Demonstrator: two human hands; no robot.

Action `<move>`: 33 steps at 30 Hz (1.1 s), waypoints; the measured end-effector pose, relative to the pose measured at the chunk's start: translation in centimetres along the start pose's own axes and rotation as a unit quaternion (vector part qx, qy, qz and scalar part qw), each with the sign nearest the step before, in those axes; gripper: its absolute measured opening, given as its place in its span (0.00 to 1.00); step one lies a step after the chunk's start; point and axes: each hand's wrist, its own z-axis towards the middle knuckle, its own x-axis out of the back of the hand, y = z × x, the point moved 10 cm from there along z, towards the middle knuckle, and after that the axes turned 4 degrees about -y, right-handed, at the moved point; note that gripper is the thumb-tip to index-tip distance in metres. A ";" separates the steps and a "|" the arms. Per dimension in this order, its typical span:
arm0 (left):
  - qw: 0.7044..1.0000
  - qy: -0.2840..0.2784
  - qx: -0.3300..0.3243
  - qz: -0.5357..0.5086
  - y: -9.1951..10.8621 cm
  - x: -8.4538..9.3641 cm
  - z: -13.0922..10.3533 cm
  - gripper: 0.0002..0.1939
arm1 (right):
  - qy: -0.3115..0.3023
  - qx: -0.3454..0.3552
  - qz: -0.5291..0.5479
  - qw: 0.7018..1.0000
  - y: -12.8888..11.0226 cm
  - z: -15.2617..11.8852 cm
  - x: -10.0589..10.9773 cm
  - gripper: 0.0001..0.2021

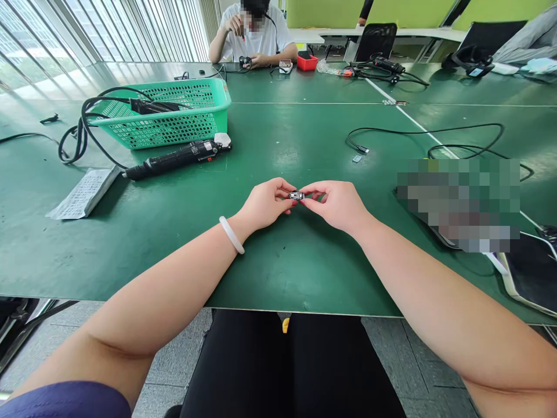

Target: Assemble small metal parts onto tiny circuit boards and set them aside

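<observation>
Between my two hands, just above the green table (270,255), is a small black-and-white part (297,195), too small to name exactly. My left hand (266,203) pinches its left end between thumb and fingers; a white bangle circles that wrist. At the opposite end, my right hand (337,203) pinches it the same way. The fingertips hide both ends of the part.
To the left are a green plastic basket (174,130) with a cable, a black electric screwdriver (178,157) and a paper pad (85,194). A black cable (418,132) and a blurred-out item (456,203) lie right. Across the table sits a person (256,35) handling a small device.
</observation>
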 end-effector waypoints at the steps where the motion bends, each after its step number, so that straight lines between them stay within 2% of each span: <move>1: 1.000 0.003 -0.009 0.019 0.1 0.1 0.1 0.10 | -0.002 0.001 -0.008 1.000 0.1 0.1 -0.2 0.10; 8: 0.995 0.023 -0.057 0.075 -0.2 1.0 1.0 0.09 | -0.017 0.011 -0.026 0.999 0.3 0.8 -1.2 0.11; 18: 0.993 0.028 -0.031 0.108 0.0 1.1 0.7 0.08 | -0.024 0.011 -0.066 0.997 0.2 0.8 -1.6 0.11; 33: 0.995 0.027 -0.036 0.093 -0.1 1.1 0.9 0.08 | -0.031 -0.001 -0.083 0.996 0.4 0.8 -1.8 0.11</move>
